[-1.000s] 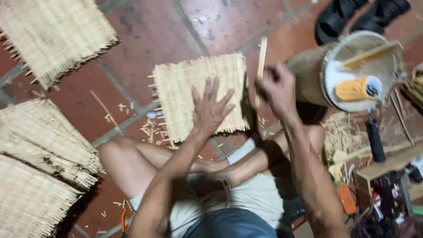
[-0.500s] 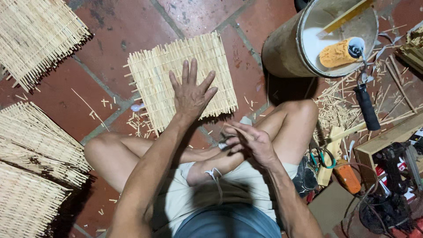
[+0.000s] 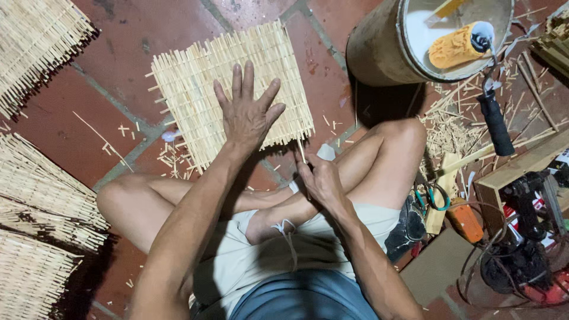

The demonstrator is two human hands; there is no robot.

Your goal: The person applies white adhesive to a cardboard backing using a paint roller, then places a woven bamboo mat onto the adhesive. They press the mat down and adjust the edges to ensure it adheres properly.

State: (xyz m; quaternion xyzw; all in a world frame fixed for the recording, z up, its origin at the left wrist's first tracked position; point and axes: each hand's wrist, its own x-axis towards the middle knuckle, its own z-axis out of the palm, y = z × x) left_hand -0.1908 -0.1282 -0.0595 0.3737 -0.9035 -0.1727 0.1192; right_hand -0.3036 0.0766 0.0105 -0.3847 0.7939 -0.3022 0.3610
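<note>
Pressing left hand (image 3: pixel 246 115), fingers splayed flat, on woven bamboo mat (image 3: pixel 231 89) lying on the floor tiles. Pinching thin bamboo strip (image 3: pixel 302 153) in right hand (image 3: pixel 320 181), just below mat's near edge. Best keeping mat pinned, strip aligned with weave.

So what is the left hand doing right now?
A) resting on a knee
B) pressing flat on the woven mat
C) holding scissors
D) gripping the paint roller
B: the left hand lies open, fingers spread, flat on the woven mat on the tiled floor.
</note>
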